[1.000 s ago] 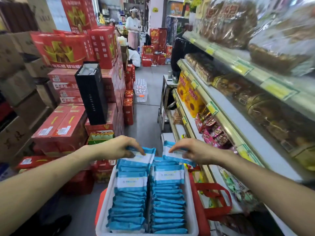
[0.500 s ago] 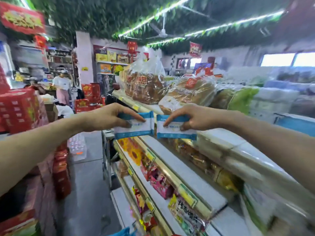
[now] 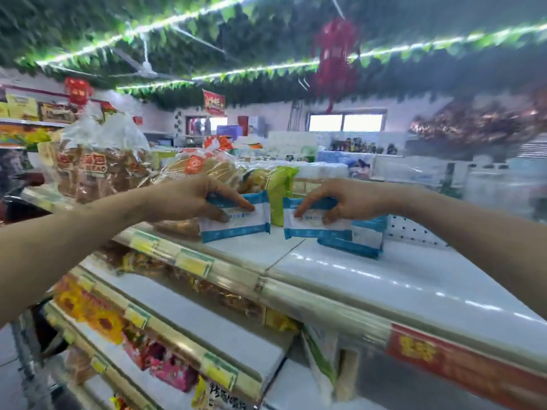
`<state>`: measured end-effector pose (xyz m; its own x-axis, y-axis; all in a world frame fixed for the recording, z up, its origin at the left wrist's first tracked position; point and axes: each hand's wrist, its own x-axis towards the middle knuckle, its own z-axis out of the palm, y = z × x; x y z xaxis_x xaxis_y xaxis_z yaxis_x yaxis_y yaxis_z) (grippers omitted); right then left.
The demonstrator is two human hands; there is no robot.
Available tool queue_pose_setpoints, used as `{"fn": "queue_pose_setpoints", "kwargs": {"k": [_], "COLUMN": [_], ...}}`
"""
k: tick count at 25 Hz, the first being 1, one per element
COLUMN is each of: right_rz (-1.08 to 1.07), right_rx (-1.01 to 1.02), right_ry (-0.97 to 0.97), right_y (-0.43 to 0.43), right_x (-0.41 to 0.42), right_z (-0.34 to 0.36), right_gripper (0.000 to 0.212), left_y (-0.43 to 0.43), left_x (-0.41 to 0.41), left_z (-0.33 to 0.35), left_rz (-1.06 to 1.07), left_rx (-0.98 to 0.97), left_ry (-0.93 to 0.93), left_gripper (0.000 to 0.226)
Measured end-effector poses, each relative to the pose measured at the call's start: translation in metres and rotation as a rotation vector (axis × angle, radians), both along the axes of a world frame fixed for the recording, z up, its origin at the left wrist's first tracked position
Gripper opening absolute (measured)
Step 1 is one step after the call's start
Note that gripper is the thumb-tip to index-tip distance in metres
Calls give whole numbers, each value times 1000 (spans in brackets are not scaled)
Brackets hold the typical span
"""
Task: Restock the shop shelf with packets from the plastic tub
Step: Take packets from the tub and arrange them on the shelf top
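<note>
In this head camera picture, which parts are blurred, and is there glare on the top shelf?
Head view: motion blur smears the red ornament, the ceiling leaves and the lower shelves; the left hand and right hand, pinching the left packet and right packet, are sharper, yet the print is unreadable. Head view: white streaks of glare lie on the glossy top shelf.

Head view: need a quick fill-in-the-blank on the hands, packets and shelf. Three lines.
The left hand grips the left packet, printed white and ____.
The right hand holds the right packet beside shelved packets on the ____ shelf.
The clear bags behind the left hand contain ____.
Missing words: blue; top; bread.
</note>
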<state>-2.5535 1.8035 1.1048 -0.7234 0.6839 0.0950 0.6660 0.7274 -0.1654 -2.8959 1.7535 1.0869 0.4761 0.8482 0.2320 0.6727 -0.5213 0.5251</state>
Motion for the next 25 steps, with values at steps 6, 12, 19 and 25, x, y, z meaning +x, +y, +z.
{"fn": "queue_pose_setpoints", "kwargs": {"k": [6,12,19,25], "right_rz": [-176,-236,-243,-302], "right_rx": [-51,163,355,367], "right_ry": [16,-195,-380,-256], "right_y": [7,27,33,25], "right_x": [53,66,81,94], "right_z": [-23,-50,-55,-45], "right_gripper": [54,53,51,55], "left_y": [25,39,53,71], "left_x": [34,39,60,98], "left_z": [7,2,-5,-13], "left_rz": [-75,-106,-143,-231], "left_rx": [9,-5,-40,-68], "left_ry": [35,7,28,85], "left_gripper": [46,44,45,48]}}
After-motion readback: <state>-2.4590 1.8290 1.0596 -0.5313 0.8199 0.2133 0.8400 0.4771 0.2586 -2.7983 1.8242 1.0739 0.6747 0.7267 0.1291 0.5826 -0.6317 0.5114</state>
